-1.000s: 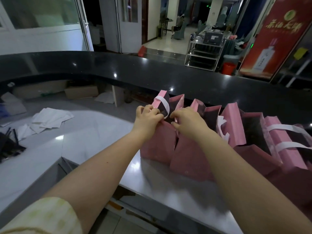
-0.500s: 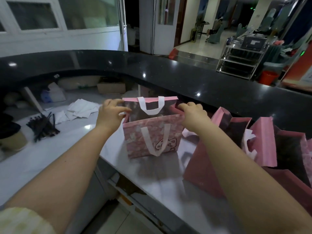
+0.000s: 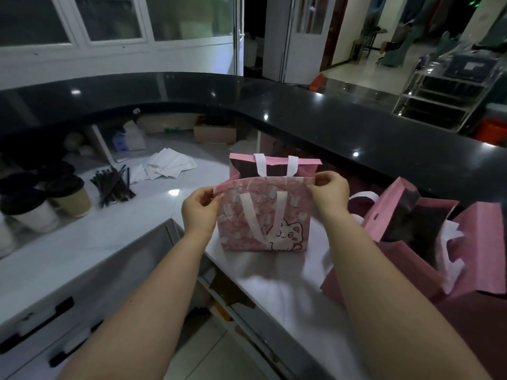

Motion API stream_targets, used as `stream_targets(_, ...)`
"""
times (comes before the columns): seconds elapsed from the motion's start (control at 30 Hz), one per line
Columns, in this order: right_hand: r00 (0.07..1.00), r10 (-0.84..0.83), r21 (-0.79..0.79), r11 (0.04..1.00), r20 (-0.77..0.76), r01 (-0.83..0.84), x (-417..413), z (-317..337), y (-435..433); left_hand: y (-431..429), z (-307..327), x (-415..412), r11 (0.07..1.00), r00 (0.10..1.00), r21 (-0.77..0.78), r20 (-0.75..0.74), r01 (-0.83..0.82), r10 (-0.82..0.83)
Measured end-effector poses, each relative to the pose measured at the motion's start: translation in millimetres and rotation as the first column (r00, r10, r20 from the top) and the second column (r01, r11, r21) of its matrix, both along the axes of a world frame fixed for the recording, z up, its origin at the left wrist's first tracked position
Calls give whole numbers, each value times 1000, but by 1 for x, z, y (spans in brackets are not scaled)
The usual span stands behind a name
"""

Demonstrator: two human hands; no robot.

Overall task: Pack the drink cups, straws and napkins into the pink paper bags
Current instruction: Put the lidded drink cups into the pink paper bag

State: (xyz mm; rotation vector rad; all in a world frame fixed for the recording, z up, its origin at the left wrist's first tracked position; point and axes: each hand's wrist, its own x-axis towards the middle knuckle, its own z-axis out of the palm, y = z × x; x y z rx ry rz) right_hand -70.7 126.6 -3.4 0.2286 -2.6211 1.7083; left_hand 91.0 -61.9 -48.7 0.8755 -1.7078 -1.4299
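While both arms reach out over the white counter point(image 3: 274, 286), each hand pinches a top corner of one pink paper bag point(image 3: 263, 215). The left hand point(image 3: 199, 212) has its thumb and fingers squeezed on the left corner of the near rim. The right hand point(image 3: 330, 194) squeezes the right corner the same way. The bag stands upright on the counter between the two hands, with its mouth held open. A little white cat is drawn on its front. One white handle hangs down over the front, and the other stands up at the back rim. Just to the right, more pink bags point(image 3: 408, 215) sit open in a bunch, leaning on each other. Off to the left, paper cups with black lids point(image 3: 70, 198) stand in a group on the counter. A bundle of black straws point(image 3: 113, 185) lies just beside the cups, and a loose pile of white napkins point(image 3: 170, 164) lies a bit further back. Behind all this a shiny black ledge point(image 3: 329, 124) curves around. Under it sit a tissue box point(image 3: 129, 138) and a cardboard box point(image 3: 214, 133).
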Motion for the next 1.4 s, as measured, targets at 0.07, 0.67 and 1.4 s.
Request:
stream_targets(0.07,994,5,-140,990,112,10,5,-9,-9,-7,1,6,998,998,40,-8,-58,58)
stream_targets(0.67,942,307,-479,853,135,-209,68,-10,-154,-90,17,95,894,892,204,-141,-399,430)
stream_targets(1.4,968,244,-470,863,61,-188,92,-40,-380,-315,-19,117,973,971,99,-97,-208,218)
